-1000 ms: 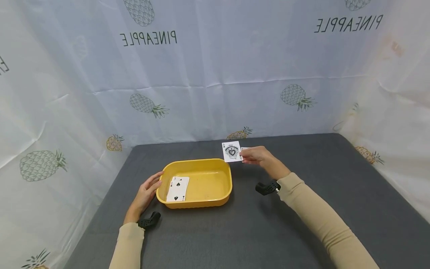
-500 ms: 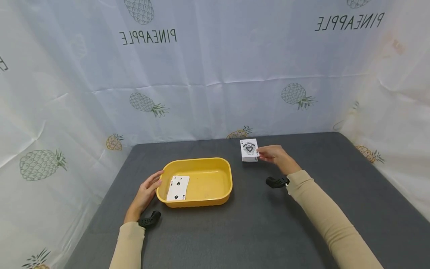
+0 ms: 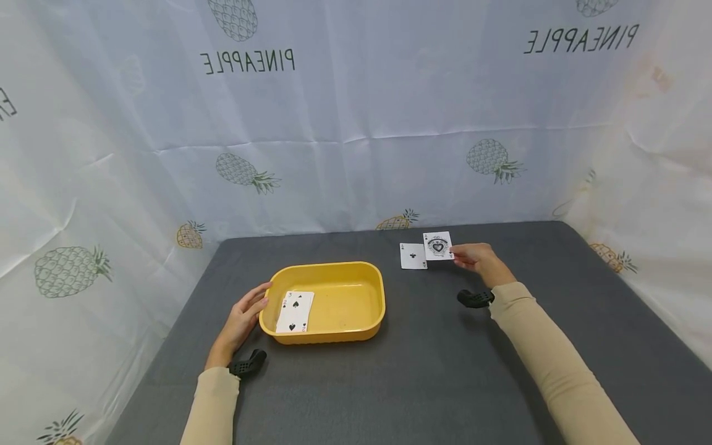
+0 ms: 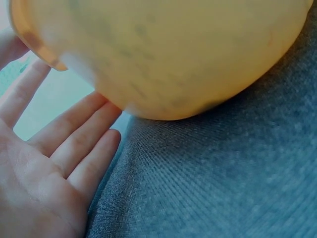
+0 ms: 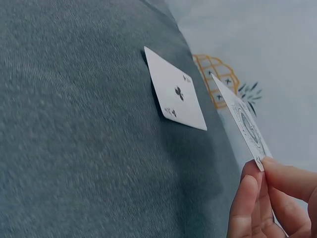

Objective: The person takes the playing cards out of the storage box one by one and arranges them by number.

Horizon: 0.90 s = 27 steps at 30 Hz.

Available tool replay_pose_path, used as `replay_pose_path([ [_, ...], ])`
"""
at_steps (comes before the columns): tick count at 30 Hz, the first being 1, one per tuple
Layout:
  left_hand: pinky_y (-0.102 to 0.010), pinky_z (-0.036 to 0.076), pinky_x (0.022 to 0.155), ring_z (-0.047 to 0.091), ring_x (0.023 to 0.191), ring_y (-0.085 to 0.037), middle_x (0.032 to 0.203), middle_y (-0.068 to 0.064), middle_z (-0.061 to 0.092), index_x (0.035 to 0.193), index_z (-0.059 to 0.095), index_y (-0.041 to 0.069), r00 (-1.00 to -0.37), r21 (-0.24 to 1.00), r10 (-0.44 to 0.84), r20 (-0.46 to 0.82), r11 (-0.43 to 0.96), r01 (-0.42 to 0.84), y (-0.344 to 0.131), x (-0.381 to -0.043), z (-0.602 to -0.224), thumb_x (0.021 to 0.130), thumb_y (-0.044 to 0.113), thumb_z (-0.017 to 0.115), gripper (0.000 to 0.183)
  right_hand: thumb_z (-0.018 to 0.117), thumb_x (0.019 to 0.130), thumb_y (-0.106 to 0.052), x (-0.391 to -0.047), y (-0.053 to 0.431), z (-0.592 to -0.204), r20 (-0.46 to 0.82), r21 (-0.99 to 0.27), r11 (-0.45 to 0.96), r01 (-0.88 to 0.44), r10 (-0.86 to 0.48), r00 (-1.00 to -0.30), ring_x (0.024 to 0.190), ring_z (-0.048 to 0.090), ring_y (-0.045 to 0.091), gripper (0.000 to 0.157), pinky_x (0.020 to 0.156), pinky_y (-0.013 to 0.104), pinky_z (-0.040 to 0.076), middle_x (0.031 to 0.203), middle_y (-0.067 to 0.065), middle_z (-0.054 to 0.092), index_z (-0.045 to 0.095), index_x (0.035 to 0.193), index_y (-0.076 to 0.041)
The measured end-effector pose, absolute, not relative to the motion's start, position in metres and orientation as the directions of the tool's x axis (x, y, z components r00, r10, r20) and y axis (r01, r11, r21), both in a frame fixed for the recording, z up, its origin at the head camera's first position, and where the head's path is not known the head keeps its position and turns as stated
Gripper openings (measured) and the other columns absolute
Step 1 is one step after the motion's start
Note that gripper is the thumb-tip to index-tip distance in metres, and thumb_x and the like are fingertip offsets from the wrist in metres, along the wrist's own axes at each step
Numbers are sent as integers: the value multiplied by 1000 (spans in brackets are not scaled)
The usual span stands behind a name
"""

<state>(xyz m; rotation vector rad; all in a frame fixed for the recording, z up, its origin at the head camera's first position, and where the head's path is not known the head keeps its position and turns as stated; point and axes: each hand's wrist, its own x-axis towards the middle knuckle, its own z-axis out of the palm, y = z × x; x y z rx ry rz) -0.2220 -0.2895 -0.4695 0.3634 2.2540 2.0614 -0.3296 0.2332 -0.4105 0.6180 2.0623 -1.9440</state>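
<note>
In the head view, my right hand pinches a playing card, an ace with a large ornate black emblem, by its right edge. Thumb and fingertips meet at the card's lower corner in the right wrist view, and the card is tilted above the table. To its left an ace of clubs lies face up on the table. My left hand touches the left end of a yellow plastic tub. Its fingers are fairly straight against the tub wall. Spade cards overlap face up inside the tub, at its left.
A dark grey cloth covers the table. Behind and at both sides hangs a pale curtain printed with pineapples. Black wrist cameras sit on both wrists, the right one just above the table.
My right hand has moved right with the ornate ace, from near the tub's corner past the ace of clubs, which now shows uncovered. The left hand and tub have stayed put.
</note>
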Motion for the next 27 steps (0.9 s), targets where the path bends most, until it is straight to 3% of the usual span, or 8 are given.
replay_pose_path([
  [15, -10, 48, 88, 55, 111, 13, 122, 29, 54, 145, 31, -8, -973, 990, 209, 103, 70, 119, -289, -224, -470, 102, 15, 46, 51, 61, 91, -3, -332, 251, -421, -493, -862, 3, 507, 222, -841, 48, 56, 2, 10, 55, 17, 53, 53, -7, 57, 53, 95, -6],
  [18, -10, 48, 88, 55, 110, 13, 122, 28, 54, 145, 31, -8, -974, 990, 202, 99, 79, 117, -289, -224, -471, 102, 15, 46, 51, 61, 91, -3, -334, 252, -423, -501, -855, 14, 518, 234, -833, 48, 56, 2, 22, 55, 17, 53, 52, -7, 56, 54, 112, -1],
  [22, -11, 49, 87, 55, 111, 11, 121, 25, 55, 145, 31, -6, -975, 990, 202, 94, 85, 114, -290, -223, -471, 102, 16, 46, 51, 60, 91, -4, -337, 252, -427, -508, -846, 32, 533, 257, -822, 48, 56, 3, 51, 55, 18, 53, 53, -5, 55, 43, 138, 5],
  [27, -11, 49, 87, 55, 111, 10, 121, 23, 56, 146, 31, -6, -975, 991, 203, 95, 76, 112, -290, -222, -471, 102, 15, 46, 51, 62, 89, -2, -342, 253, -434, -491, -850, 58, 524, 277, -826, 47, 56, 5, 55, 53, 20, 53, 52, -4, 54, 41, 139, 9],
])
